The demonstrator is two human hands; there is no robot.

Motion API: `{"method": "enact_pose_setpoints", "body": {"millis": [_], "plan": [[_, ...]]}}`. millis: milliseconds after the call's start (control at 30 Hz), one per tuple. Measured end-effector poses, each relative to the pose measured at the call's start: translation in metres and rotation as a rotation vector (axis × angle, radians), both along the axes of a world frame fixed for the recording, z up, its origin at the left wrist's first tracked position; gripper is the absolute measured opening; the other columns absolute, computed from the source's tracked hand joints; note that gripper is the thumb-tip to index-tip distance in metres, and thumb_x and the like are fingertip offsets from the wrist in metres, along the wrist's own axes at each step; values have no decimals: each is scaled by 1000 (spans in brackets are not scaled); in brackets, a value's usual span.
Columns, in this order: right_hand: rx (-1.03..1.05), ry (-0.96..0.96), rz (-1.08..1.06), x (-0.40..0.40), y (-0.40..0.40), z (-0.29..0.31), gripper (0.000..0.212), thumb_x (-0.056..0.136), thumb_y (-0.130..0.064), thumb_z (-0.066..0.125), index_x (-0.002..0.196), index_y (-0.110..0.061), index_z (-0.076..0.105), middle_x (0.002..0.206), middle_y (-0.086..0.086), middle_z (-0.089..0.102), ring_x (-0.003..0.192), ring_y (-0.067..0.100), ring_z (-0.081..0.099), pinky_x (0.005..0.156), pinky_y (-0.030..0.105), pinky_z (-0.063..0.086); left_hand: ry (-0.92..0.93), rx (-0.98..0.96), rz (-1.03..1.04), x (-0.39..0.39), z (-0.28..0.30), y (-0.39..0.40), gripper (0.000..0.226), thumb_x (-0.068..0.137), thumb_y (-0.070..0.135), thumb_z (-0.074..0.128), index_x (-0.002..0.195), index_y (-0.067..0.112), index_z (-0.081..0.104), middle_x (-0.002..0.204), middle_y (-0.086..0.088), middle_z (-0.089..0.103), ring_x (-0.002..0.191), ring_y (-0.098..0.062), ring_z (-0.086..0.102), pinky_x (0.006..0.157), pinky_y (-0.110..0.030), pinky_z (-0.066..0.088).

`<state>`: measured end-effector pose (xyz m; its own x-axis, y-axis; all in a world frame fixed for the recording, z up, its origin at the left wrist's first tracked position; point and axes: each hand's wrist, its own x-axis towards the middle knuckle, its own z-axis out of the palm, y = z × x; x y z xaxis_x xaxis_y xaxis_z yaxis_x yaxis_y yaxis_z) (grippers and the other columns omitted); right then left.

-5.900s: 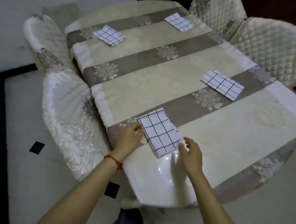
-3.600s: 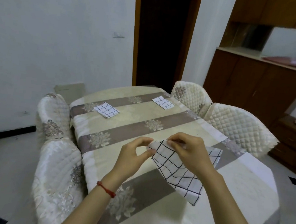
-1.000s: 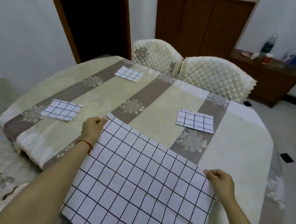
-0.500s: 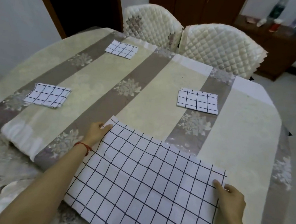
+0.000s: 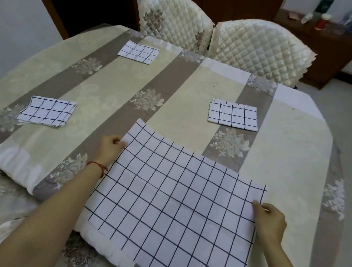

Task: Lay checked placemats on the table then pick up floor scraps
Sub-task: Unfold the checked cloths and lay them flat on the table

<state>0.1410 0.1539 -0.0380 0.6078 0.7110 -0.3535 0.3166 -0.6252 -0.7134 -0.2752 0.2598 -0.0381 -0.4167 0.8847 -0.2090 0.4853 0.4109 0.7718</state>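
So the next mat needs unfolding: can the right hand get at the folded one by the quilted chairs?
Probably yes. The right hand holds the open placemat by its edge; past it only bare tablecloth lies before the folded placemat, though it must let go first.

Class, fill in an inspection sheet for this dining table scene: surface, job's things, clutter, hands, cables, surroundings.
Surface: table under a striped floral cloth.
Job's things: unfolded placemat spread at the near edge, overhanging it; three folded placemats lie apart.
Clutter: nothing seen on the table.
Hands: left hand pinches the mat's far-left corner; right hand grips its right edge.
Cables: nothing seen.
Surroundings: two quilted chairs opposite; sideboard with bottles; dark doorway.
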Motion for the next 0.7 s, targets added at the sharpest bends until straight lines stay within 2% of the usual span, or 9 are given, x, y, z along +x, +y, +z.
{"method": "enact_pose_setpoints", "body": {"millis": [100, 167, 233, 300, 367, 433, 567, 700], "plan": [[-2, 10, -22, -2, 1, 3, 40, 86, -31, 61, 109, 2, 62, 110, 20, 65, 107, 37, 56, 90, 40, 42, -29, 2, 35, -1, -10, 5, 15, 80, 8, 67, 75, 7, 53, 70, -7, 46, 72, -18, 42, 54, -24, 33], [-28, 21, -21, -2, -5, 2, 40, 86, -33, 61, 106, 1, 63, 108, 19, 66, 100, 35, 56, 87, 40, 43, 1, -27, 51, -4, -15, 2, 8, 80, 13, 67, 80, 9, 61, 73, -8, 51, 72, -19, 47, 61, -26, 37], [-61, 27, -14, -1, -13, 1, 38, 84, -32, 62, 105, 0, 64, 103, 17, 67, 96, 34, 56, 81, 37, 42, 23, -57, 78, -10, -20, -5, 18, 79, 16, 68, 92, 3, 69, 76, -10, 60, 76, -22, 55, 71, -28, 40], [-75, 24, -10, -1, -20, -1, 30, 84, -27, 63, 99, -1, 65, 90, 16, 65, 91, 35, 57, 75, 33, 38, 67, -74, 89, -14, -21, -11, 21, 79, 14, 67, 95, 0, 69, 83, -15, 67, 80, -25, 58, 74, -28, 41], [-81, 8, 14, -1, -23, -3, 19, 84, -20, 62, 81, -2, 65, 69, 16, 61, 75, 34, 55, 65, 31, 36, 106, -60, 71, -17, -20, -15, 20, 80, 7, 64, 97, -3, 69, 95, -20, 69, 89, -31, 61, 78, -28, 42], [-74, -7, 40, -2, -23, -4, 18, 84, -18, 62, 72, -6, 63, 61, 9, 58, 69, 30, 53, 59, 30, 35, 100, -34, 46, -16, -18, -15, 20, 81, 3, 63, 99, -5, 67, 103, -23, 68, 99, -35, 61, 83, -29, 42], [-38, 1, 36, -7, -21, -4, 9, 85, -20, 63, 80, -13, 61, 76, 7, 61, 76, 25, 52, 70, 28, 35, 63, 27, 94, -11, -13, -11, 21, 83, 7, 64, 99, -6, 67, 103, -25, 68, 100, -35, 61, 81, -28, 40], [-26, 19, 51, -15, -24, -9, 11, 85, -22, 63, 81, -12, 62, 76, 5, 62, 72, 22, 53, 63, 27, 34, 48, 57, 146, -14, -16, -8, 20, 84, 10, 63, 98, -4, 67, 100, -25, 68, 97, -36, 61, 78, -28, 40]]}}
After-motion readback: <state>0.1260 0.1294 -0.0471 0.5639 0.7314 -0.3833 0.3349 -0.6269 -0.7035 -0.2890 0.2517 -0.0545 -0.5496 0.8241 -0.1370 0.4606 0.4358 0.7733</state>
